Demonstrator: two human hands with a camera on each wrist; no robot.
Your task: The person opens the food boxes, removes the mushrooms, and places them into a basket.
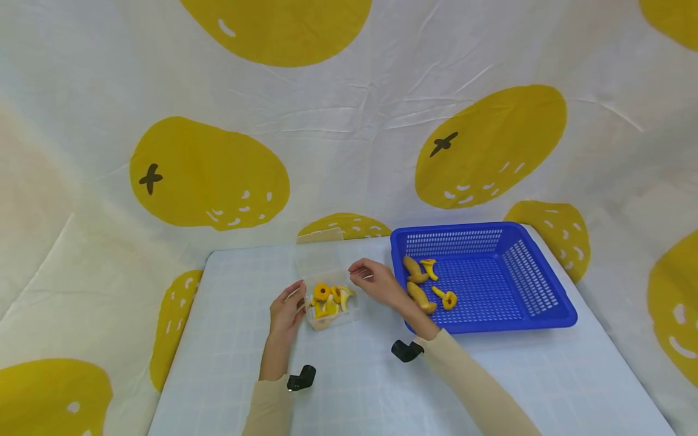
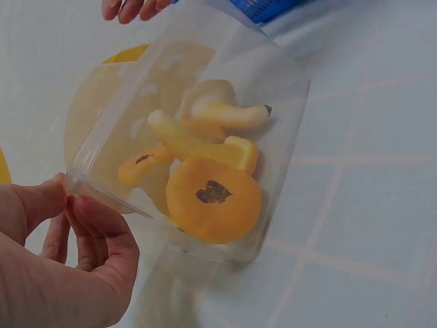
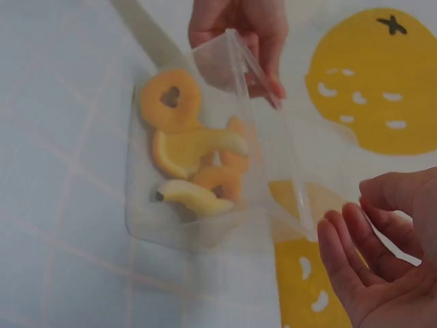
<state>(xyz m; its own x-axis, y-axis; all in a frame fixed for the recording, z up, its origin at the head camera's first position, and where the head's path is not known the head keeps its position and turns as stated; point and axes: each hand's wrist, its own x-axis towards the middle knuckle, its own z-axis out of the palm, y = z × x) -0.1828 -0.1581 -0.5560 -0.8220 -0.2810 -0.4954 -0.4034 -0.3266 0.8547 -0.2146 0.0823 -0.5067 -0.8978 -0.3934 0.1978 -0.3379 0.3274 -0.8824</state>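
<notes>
A clear plastic box (image 1: 335,324) with a hinged lid (image 1: 320,257) raised at the back sits on the table. Several yellow-orange mushrooms (image 2: 213,200) lie inside it, some with dark marks on the caps. At the box's left rim, my left hand (image 1: 286,309) pinches the corner between thumb and fingers, as the left wrist view shows. My right hand (image 1: 376,281) hovers by the box's right rim, fingers loosely bent and nothing visible between them. In the right wrist view its fingertips (image 3: 329,229) are close to the rim corner.
A blue plastic basket (image 1: 537,321) stands on the right of the table (image 1: 229,351). Inside, along its left side, lie tan, thick-stemmed mushrooms (image 1: 420,297) and yellow mushrooms (image 1: 449,300). A patterned cloth (image 1: 354,151) hangs behind the table.
</notes>
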